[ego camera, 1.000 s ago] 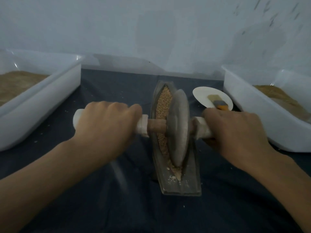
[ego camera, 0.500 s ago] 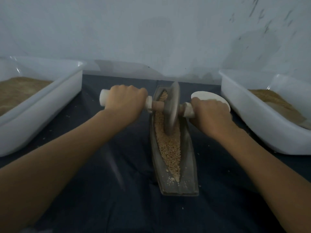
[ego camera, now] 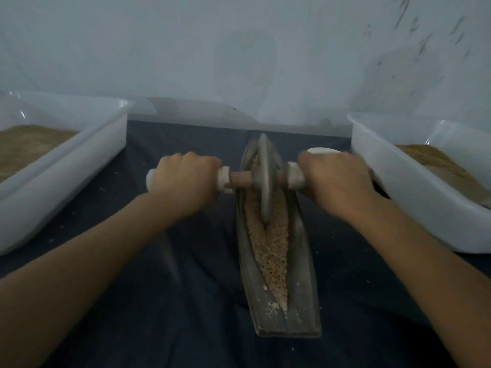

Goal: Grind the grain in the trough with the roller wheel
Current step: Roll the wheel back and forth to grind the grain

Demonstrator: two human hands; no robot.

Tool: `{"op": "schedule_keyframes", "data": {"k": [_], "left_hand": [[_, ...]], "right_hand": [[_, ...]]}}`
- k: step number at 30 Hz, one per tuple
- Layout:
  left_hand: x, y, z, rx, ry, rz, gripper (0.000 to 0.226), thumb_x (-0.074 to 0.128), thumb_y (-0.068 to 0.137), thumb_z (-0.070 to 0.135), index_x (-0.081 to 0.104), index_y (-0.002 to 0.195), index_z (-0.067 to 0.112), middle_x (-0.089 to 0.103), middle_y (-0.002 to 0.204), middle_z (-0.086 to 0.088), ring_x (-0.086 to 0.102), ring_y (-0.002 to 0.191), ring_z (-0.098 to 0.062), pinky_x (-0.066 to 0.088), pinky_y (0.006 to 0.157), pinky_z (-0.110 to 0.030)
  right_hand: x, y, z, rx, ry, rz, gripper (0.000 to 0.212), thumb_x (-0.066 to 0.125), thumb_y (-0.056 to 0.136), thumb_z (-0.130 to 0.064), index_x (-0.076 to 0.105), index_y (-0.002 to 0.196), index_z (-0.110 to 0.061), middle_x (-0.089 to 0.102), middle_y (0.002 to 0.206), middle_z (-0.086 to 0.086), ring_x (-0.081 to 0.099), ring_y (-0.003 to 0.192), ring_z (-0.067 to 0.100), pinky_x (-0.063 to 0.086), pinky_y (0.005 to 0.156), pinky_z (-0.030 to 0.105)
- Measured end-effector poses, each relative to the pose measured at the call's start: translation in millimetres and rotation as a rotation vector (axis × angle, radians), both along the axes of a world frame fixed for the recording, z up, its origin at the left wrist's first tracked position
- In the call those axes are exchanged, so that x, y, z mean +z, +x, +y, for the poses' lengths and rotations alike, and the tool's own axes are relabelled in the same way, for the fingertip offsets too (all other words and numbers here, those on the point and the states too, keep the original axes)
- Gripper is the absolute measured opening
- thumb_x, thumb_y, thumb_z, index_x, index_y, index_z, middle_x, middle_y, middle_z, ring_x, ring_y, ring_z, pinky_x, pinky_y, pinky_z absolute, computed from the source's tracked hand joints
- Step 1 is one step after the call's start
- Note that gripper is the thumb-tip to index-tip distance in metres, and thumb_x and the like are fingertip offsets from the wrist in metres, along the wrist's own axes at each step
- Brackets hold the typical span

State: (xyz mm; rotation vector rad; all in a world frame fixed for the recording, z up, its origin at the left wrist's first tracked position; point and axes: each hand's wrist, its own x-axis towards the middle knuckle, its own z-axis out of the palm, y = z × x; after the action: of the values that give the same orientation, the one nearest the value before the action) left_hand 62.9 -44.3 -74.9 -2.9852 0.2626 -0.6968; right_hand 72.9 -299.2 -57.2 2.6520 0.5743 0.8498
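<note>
— We have a pale, blotchy wall at the back and a dark blue cloth over the table, with scattered crumbs on it. Where does our work sit?

— In the middle: the long, narrow, grey boat-shaped trough lies with its long axis running straight away from us, blunt end nearest, pointed end toward the wall. Tan crushed grain fills its groove.

— And the grey disc-shaped roller wheel?

— It stands on edge in the far half of the trough, its brown wooden axle with white end grips pointing crosswise, left to right.

— Our hands?

— Our left hand is curled round the left grip; our right hand wraps the right one, slightly blurred.

— Beside us?

— A white plastic tub on the left and another white plastic tub on the right, each holding brown meal. A white round dish peeks out behind our right hand.
</note>
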Motion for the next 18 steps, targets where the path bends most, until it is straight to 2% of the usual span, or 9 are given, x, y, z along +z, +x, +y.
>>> {"op": "schedule_keyframes", "data": {"k": [3, 6, 8, 10, 12, 14, 16, 18], "left_hand": [[-5, 32, 2, 0.020, -0.086, 0.004, 0.021, 0.061, 0.082, 0.042, 0.045, 0.076, 0.030, 0.064, 0.087, -0.004, 0.061, 0.079, -0.032, 0.036, 0.063, -0.034], [-5, 28, -1, 0.042, -0.109, 0.030, 0.016, 0.059, 0.083, 0.040, 0.048, 0.079, 0.029, 0.064, 0.089, -0.005, 0.061, 0.081, -0.033, 0.037, 0.064, -0.034], [-1, 6, -2, 0.036, -0.110, 0.061, 0.018, 0.059, 0.083, 0.040, 0.046, 0.077, 0.029, 0.062, 0.085, -0.002, 0.060, 0.077, -0.031, 0.037, 0.063, -0.033], [2, -26, 0, 0.021, -0.012, 0.013, 0.026, 0.061, 0.080, 0.042, 0.040, 0.072, 0.029, 0.055, 0.070, 0.004, 0.053, 0.062, -0.025, 0.032, 0.056, -0.030], [5, -63, 1, -0.037, 0.129, -0.128, 0.039, 0.071, 0.070, 0.039, 0.034, 0.066, 0.028, 0.041, 0.053, 0.008, 0.035, 0.043, -0.019, 0.014, 0.046, -0.023], [12, -90, 1, -0.107, 0.158, -0.221, 0.047, 0.082, 0.054, 0.027, 0.036, 0.062, 0.023, 0.042, 0.047, 0.006, 0.034, 0.034, -0.021, 0.003, 0.051, -0.020], [13, -96, -1, -0.108, 0.164, -0.200, 0.051, 0.084, 0.052, 0.024, 0.034, 0.063, 0.021, 0.042, 0.048, 0.005, 0.034, 0.035, -0.021, 0.004, 0.051, -0.021], [12, -82, -6, -0.050, 0.214, -0.169, 0.048, 0.077, 0.066, 0.033, 0.030, 0.067, 0.025, 0.039, 0.054, 0.009, 0.030, 0.045, -0.018, 0.012, 0.048, -0.025]], "right_hand": [[13, 34, 11, 0.011, -0.045, -0.008, 0.028, 0.072, 0.077, -0.026, 0.051, 0.088, -0.012, 0.064, 0.077, 0.012, 0.063, 0.068, 0.035, 0.028, 0.051, 0.032], [17, 35, 20, 0.004, -0.054, 0.012, 0.024, 0.070, 0.078, -0.020, 0.051, 0.091, -0.011, 0.065, 0.081, 0.014, 0.063, 0.072, 0.036, 0.027, 0.052, 0.034], [15, 17, 18, -0.025, -0.058, 0.025, 0.024, 0.069, 0.078, -0.021, 0.049, 0.090, -0.015, 0.066, 0.083, 0.009, 0.064, 0.074, 0.034, 0.028, 0.052, 0.033], [7, -14, 9, -0.041, -0.075, 0.026, 0.029, 0.074, 0.073, -0.026, 0.047, 0.082, -0.019, 0.063, 0.076, 0.004, 0.062, 0.066, 0.030, 0.032, 0.050, 0.031], [-1, -51, -2, 0.032, -0.019, -0.035, 0.042, 0.085, 0.053, -0.029, 0.049, 0.071, -0.019, 0.056, 0.059, 0.000, 0.055, 0.046, 0.026, 0.026, 0.047, 0.026], [-4, -76, -13, 0.113, 0.076, -0.049, 0.050, 0.089, 0.041, -0.031, 0.047, 0.066, -0.021, 0.047, 0.049, -0.004, 0.048, 0.036, 0.024, 0.025, 0.043, 0.021], [-7, -86, -19, 0.108, 0.124, 0.007, 0.052, 0.089, 0.043, -0.031, 0.044, 0.067, -0.022, 0.034, 0.048, -0.009, 0.046, 0.035, 0.022, 0.031, 0.038, 0.022], [-10, -77, -19, 0.107, 0.133, 0.038, 0.047, 0.089, 0.048, -0.028, 0.048, 0.068, -0.020, 0.041, 0.048, -0.007, 0.046, 0.036, 0.023, 0.035, 0.039, 0.024]]}}
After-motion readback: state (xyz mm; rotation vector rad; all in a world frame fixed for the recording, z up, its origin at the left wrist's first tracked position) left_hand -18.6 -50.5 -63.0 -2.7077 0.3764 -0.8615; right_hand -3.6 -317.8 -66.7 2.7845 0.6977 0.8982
